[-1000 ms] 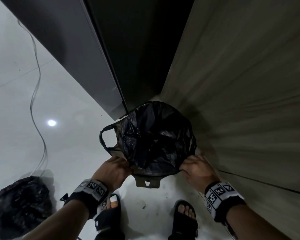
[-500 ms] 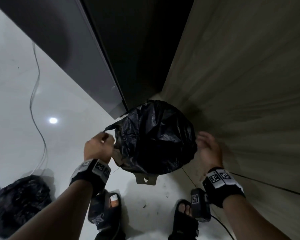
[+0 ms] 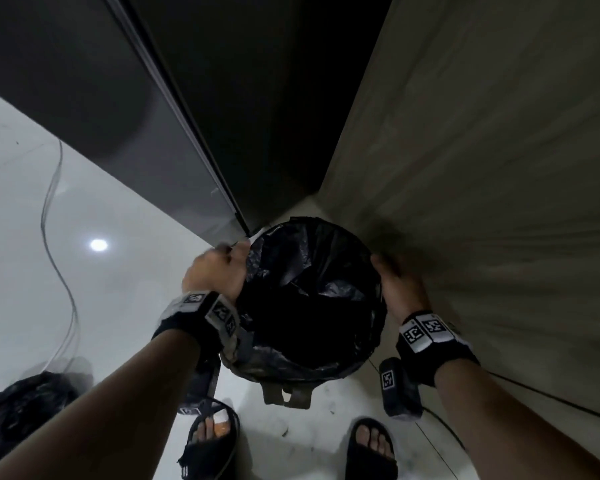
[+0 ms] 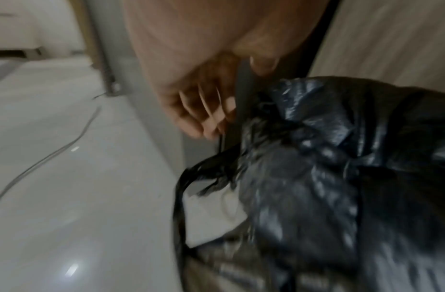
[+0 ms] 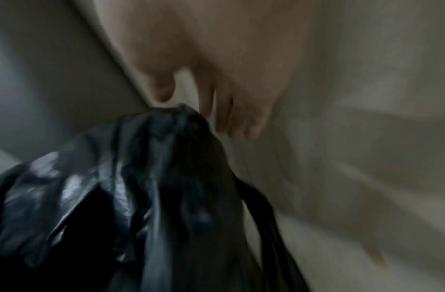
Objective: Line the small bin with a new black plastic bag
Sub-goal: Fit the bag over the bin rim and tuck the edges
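Now the small round bin (image 3: 284, 393) stands on the pale glossy floor (image 3: 94, 299) in the corner between a dark grey cabinet (image 3: 125, 109) and a wood-grain wall panel (image 3: 499, 202), with the crinkled black plastic bag (image 3: 312, 299) sunk inside it and its mouth spread over most of the rim. The left hand (image 3: 219, 271) sits at the bin's left edge, fingers curled and pinching a thin strip of the bag's handle, as the left wrist view shows. The right hand (image 3: 400, 289) lies along the right edge beside the wall; its fingers look straight and relaxed, just beside the plastic, holding nothing. The bin lies directly between the two hands, its opening facing up. A loose handle loop hangs down the left side, nearest the left hand, so that hand probably has to stretch it down over the rim.
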A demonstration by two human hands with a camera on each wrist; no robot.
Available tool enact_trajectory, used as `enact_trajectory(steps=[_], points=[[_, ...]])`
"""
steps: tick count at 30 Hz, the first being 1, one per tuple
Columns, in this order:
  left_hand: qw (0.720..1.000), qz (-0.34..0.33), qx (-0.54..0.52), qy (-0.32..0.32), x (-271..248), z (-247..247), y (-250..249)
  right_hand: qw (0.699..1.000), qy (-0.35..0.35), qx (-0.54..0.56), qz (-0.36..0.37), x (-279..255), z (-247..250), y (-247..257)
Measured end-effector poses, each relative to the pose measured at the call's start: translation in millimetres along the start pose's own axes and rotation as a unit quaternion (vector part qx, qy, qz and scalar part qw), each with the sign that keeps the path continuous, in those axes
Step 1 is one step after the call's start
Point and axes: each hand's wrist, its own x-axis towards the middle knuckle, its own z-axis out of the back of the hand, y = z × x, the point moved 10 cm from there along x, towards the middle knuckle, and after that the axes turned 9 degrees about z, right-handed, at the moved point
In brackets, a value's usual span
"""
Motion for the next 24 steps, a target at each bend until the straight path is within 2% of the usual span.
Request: enact_trajectory(steps=[1, 2, 4, 7, 9, 12, 14, 16, 17, 18, 19, 21, 22, 23, 24], points=[[0.997, -0.062, 0.002, -0.043, -3.6, 8.8, -21.9, 0.999, -0.015, -0.025, 0.043, 7.1, 2.3, 17.0], [0.992, -0.117, -0.010, -0.054, -10.3, 12.8, -45.5, 0.996, -0.015, -0.029, 0.077, 14.3, -0.7, 31.7], [0.980, -0.195, 0.028, -0.004, -12.5, -7.9, -78.3, 0.992, 0.043, -0.042, 0.113, 26.6, -26.1, 52.2], [0.962, -0.219, 0.149, 0.071, -5.4, -45.1, -91.6, 0.958, 0.156, -0.191, 0.147, 38.0, -67.0, 51.8], [0.959, -0.210, 0.167, 0.086, 2.3, -54.5, -89.9, 0.930, 0.185, -0.272, 0.161, 41.2, -76.6, 44.1], [0.956, -0.217, 0.180, 0.087, 7.3, -59.4, -86.0, 0.918, 0.209, -0.303, 0.149, 43.4, -80.5, 34.4], [0.941, -0.277, 0.195, 0.006, -6.4, -44.5, -93.5, 0.912, 0.197, -0.321, 0.165, 40.6, -77.6, 40.7], [0.908, -0.346, 0.214, -0.101, -33.0, -29.1, -99.3, 0.895, 0.112, -0.342, 0.264, 26.2, -63.6, 70.3], [0.891, -0.377, 0.218, -0.126, -50.8, -28.1, -99.3, 0.870, 0.079, -0.359, 0.329, 12.7, -61.2, 85.9], [0.877, -0.406, 0.230, -0.114, -68.4, -35.7, -96.5, 0.848, 0.076, -0.366, 0.377, -1.8, -63.8, 94.4], [0.871, -0.411, 0.263, -0.054, -81.9, -52.3, -88.3, 0.832, 0.106, -0.373, 0.397, -13.1, -70.6, 93.7], [0.859, -0.344, 0.367, 0.098, -97.0, -91.5, -50.6, 0.809, 0.216, -0.428, 0.340, -26.7, -87.2, 68.8], [0.841, -0.308, 0.415, 0.161, -102.1, -107.8, -27.3, 0.786, 0.261, -0.474, 0.299, -31.6, -90.4, 52.5], [0.808, -0.293, 0.468, 0.209, -108.4, -121.0, -7.9, 0.764, 0.290, -0.510, 0.268, -34.1, -90.0, 38.1], [0.771, -0.295, 0.512, 0.238, -113.6, -129.3, 5.0, 0.757, 0.305, -0.526, 0.238, -34.1, -87.7, 28.3]])
